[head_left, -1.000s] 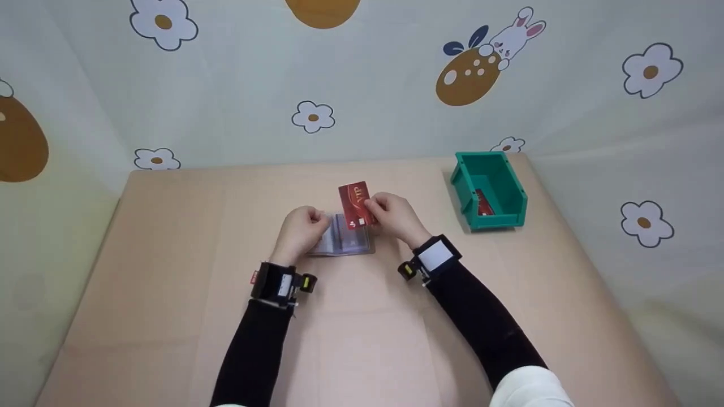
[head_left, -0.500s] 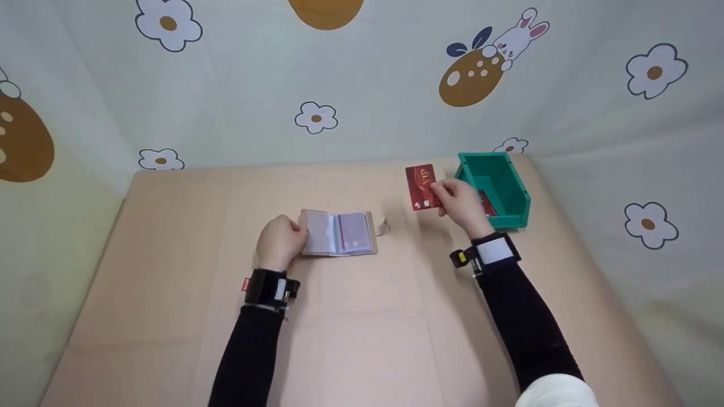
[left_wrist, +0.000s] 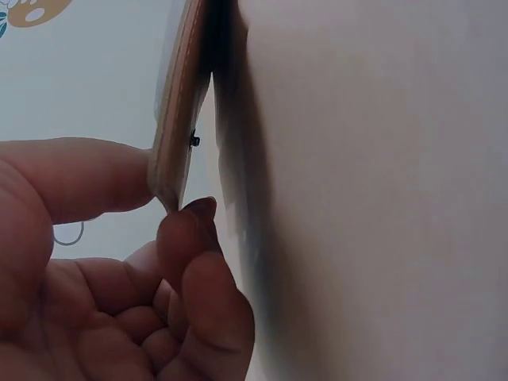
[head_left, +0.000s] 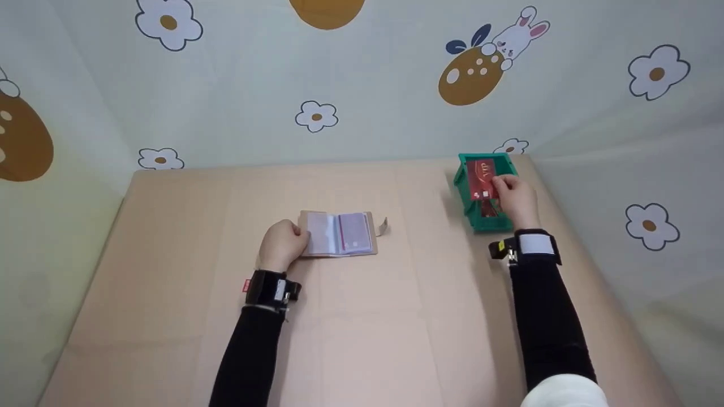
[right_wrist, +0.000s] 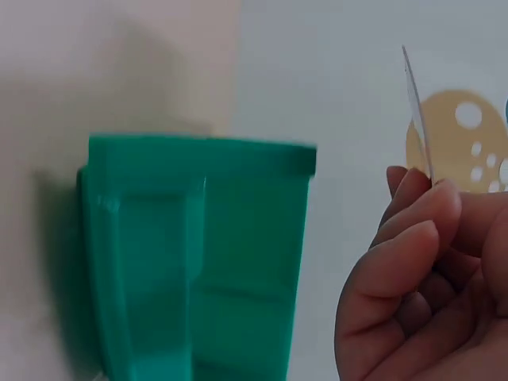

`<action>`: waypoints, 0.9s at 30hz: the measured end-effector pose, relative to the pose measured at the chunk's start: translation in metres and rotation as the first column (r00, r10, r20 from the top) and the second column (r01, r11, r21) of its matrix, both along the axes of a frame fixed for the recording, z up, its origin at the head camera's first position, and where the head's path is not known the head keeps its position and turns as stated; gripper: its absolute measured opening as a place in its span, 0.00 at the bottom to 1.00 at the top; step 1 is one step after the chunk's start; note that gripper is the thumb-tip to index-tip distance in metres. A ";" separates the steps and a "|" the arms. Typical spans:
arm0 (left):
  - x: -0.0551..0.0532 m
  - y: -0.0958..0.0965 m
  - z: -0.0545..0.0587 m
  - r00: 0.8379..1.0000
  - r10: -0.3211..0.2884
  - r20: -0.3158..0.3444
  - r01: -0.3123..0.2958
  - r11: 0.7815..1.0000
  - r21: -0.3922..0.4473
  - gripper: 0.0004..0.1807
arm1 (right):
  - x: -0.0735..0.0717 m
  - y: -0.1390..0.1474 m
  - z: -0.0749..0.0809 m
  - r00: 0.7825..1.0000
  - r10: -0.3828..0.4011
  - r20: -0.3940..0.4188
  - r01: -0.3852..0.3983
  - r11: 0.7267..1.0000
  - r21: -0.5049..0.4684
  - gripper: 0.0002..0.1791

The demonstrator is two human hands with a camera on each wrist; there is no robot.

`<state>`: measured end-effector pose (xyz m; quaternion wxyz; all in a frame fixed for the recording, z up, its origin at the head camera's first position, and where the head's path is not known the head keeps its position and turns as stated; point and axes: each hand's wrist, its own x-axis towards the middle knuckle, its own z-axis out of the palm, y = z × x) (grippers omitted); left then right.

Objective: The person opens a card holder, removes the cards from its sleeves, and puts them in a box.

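Observation:
My right hand (head_left: 517, 200) pinches a red VIP card (head_left: 481, 178) by its right edge, above the green bin (head_left: 492, 224). Edge-on, the card (right_wrist: 417, 115) shows between thumb and fingers in the right wrist view, with the bin (right_wrist: 198, 147) beside the hand. Another red card (head_left: 487, 208) lies inside the bin, partly covered. My left hand (head_left: 281, 244) pinches the left edge of an opened card holder (head_left: 321, 234) with clear sleeves. A reddish-edged card sits in its right sleeve. In the left wrist view the holder's stitched edge (left_wrist: 176, 119) is between thumb and fingers.
The holder's strap (head_left: 383, 226) sticks out to its right. A beige-covered table (head_left: 362, 339) lies under everything, and a patterned curtain (head_left: 384, 73) hangs behind it and at both sides.
My right hand has carried the red card rightward from over the card holder to above the green bin. My left hand has shifted slightly left and down to the holder's left edge.

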<state>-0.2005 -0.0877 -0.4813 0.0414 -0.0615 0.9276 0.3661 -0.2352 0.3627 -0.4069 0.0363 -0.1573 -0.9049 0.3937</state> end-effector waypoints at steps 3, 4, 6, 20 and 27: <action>-0.001 0.000 -0.001 1.000 -0.002 -0.001 0.002 1.000 0.002 0.12 | -0.001 0.011 -0.002 0.999 -0.035 0.012 0.035 0.999 0.010 0.27; -0.001 0.001 0.000 1.000 -0.003 0.001 0.003 1.000 0.003 0.12 | -0.001 0.014 -0.003 0.999 -0.045 0.019 0.045 0.999 0.010 0.27; -0.002 0.001 -0.001 1.000 -0.002 0.002 0.002 1.000 0.003 0.12 | -0.002 0.019 -0.005 0.998 -0.062 0.026 0.062 0.998 0.011 0.27; -0.004 0.001 -0.001 1.000 0.002 -0.016 -0.002 1.000 -0.005 0.12 | -0.010 0.022 -0.015 1.000 -0.021 0.014 0.018 0.978 0.208 0.22; -0.004 0.002 0.002 1.000 0.003 -0.006 -0.003 1.000 0.012 0.12 | -0.011 0.016 -0.015 1.000 0.010 -0.005 -0.009 0.971 0.240 0.21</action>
